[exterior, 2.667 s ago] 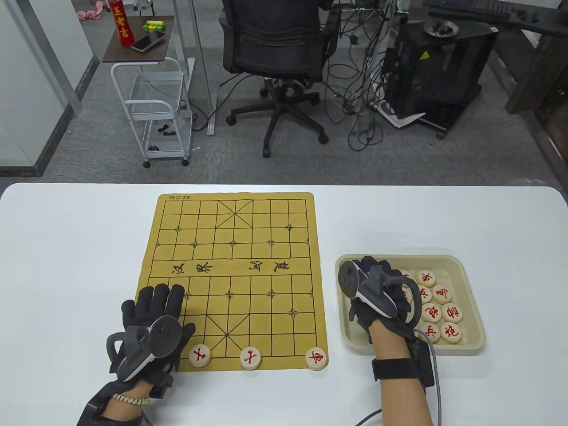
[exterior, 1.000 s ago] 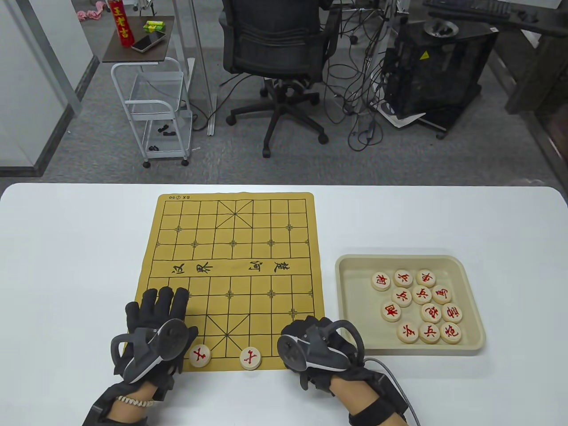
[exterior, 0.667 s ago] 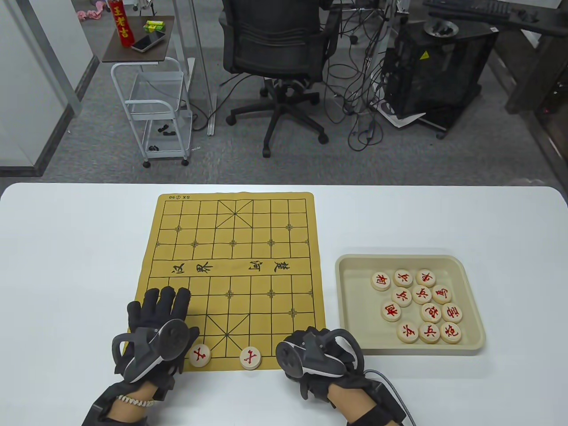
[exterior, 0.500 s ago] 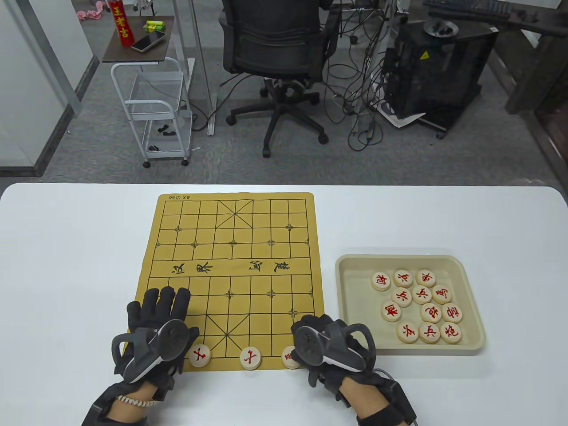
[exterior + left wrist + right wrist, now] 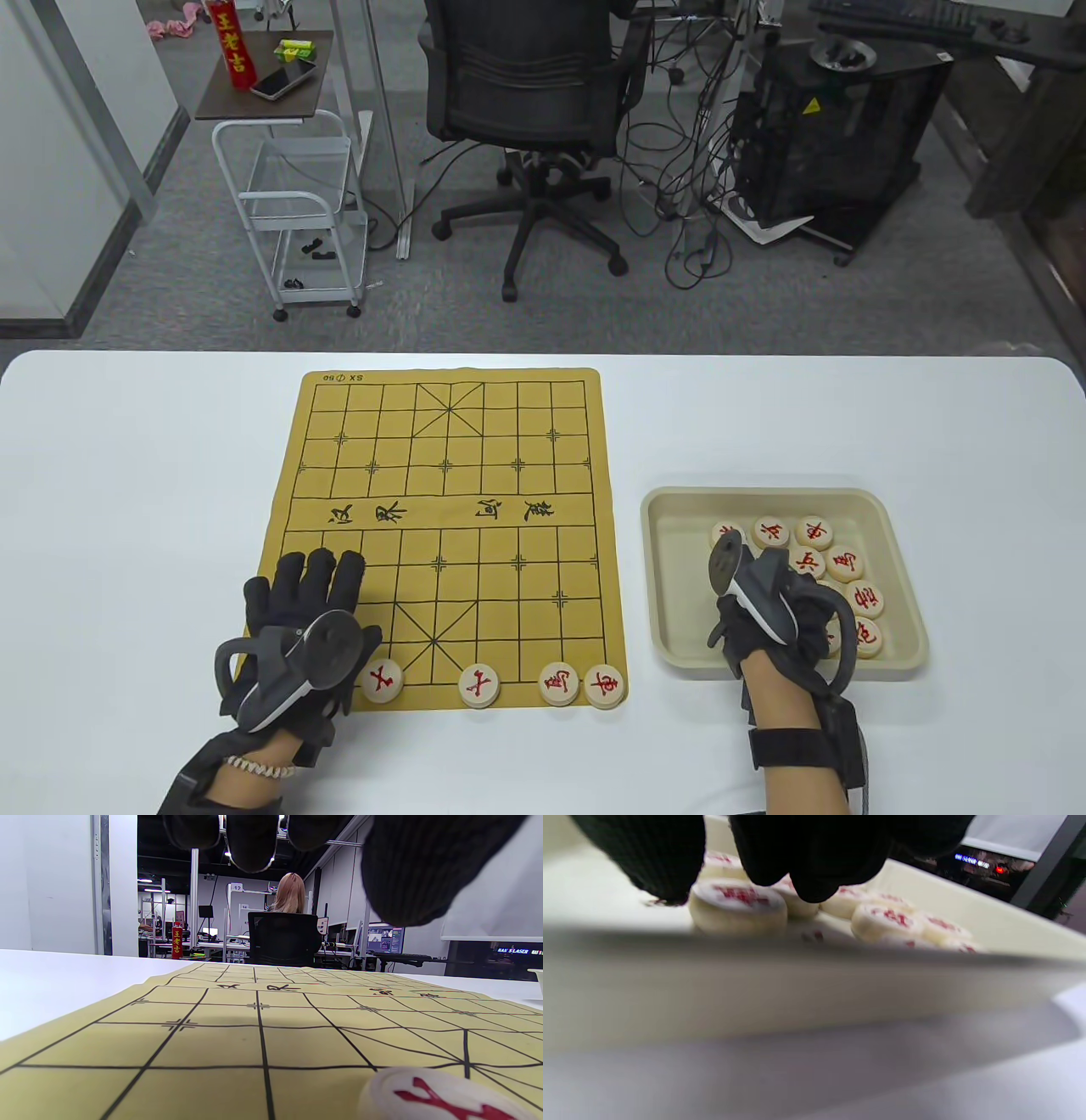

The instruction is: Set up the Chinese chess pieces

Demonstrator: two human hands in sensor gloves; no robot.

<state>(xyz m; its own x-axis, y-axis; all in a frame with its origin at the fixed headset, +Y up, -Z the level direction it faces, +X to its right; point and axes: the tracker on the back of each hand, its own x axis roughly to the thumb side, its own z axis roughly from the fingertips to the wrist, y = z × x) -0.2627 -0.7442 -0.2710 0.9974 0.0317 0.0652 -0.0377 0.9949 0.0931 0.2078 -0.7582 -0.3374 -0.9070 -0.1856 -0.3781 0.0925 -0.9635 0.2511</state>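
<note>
The yellow chess board (image 5: 441,484) lies mid-table. Four cream pieces with red characters stand on its near row: one by my left hand (image 5: 382,682), one in the middle (image 5: 479,686), and two side by side at the right corner (image 5: 560,683) (image 5: 607,686). My left hand (image 5: 314,586) rests flat on the board's near-left corner, fingers spread and empty. My right hand (image 5: 764,586) is over the beige tray (image 5: 670,509). In the right wrist view its thumb and fingers (image 5: 806,861) hang apart just above a loose piece (image 5: 738,906), holding nothing.
Several more pieces lie in the tray's right half (image 5: 836,564). The tray's near wall (image 5: 755,993) fills the right wrist view. The left wrist view shows the board (image 5: 254,1035) and the nearest piece (image 5: 441,1096). An office chair (image 5: 526,93) stands beyond the table.
My right hand set a piece on the near row beside the right corner piece, let go, and moved right and away into the tray. The left hand has stayed put.
</note>
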